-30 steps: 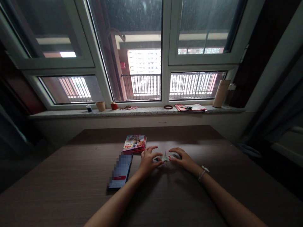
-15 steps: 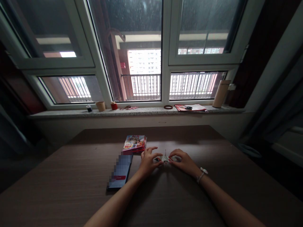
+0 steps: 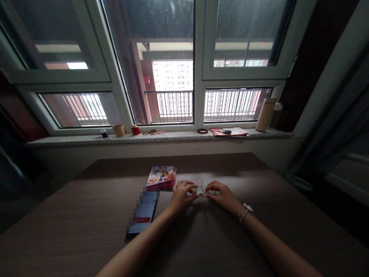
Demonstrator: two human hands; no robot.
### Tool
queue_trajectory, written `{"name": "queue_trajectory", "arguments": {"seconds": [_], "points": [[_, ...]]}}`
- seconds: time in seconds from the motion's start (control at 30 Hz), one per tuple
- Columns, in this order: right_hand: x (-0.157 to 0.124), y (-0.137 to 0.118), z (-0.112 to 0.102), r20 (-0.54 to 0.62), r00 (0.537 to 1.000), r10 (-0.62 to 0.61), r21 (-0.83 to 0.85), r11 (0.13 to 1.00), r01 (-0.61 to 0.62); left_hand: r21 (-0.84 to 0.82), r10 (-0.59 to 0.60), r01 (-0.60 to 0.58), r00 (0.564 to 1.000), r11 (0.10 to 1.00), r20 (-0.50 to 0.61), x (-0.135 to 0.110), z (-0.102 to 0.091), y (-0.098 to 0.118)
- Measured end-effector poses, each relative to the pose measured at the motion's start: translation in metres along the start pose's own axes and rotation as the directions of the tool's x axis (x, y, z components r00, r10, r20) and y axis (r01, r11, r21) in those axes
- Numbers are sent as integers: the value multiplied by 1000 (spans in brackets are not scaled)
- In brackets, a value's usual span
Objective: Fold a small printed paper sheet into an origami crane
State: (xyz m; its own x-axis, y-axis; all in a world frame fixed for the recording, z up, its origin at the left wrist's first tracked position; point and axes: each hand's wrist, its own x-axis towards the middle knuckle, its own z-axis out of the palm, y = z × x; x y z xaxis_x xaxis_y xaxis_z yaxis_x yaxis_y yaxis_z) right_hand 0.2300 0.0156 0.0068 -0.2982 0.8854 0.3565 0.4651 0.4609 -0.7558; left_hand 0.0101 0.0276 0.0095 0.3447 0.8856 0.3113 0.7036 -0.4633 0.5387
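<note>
Between my two hands is a small folded paper piece [image 3: 201, 191], pale with some reddish print and a thin point sticking up. My left hand [image 3: 183, 195] pinches its left side between thumb and fingers. On the opposite side my right hand [image 3: 219, 194] grips the right part the same way; a beaded bracelet [image 3: 245, 212] circles that wrist. The fingers hide parts of the paper, so its full shape is unclear. Just left of my left hand lies a stack of colourful printed leaflets [image 3: 161, 176], and nearer to me a phone [image 3: 144, 213] with a partly blurred screen.
Everything rests on a brown wooden table [image 3: 72, 215] below a window. On the stone sill [image 3: 178, 137] stand a paper cup [image 3: 118, 130], a red spool-like item [image 3: 135, 130], a bracelet ring [image 3: 202, 131], scissors [image 3: 226, 132] on papers, and a tan bottle [image 3: 265, 114].
The fingers of my left hand, raised and spread before, have come down and curled in closer to the paper. The camera view has shifted slightly.
</note>
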Motion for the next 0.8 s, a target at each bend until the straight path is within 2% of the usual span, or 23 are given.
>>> {"name": "queue_trajectory", "arguments": {"seconds": [0.23,0.47,0.8], "points": [[3,2,-10,-40,999,25,-49,998,-27,-48,-42,42,999,998,2,12,11,10],[2,8,-28,-142,987,73,-82,993,-86,-81,-29,27,999,996,-17,37,23,29],[-16,36,-59,-294,948,121,-133,977,-166,-99,8,-5,1000,995,27,72,72,50]]}}
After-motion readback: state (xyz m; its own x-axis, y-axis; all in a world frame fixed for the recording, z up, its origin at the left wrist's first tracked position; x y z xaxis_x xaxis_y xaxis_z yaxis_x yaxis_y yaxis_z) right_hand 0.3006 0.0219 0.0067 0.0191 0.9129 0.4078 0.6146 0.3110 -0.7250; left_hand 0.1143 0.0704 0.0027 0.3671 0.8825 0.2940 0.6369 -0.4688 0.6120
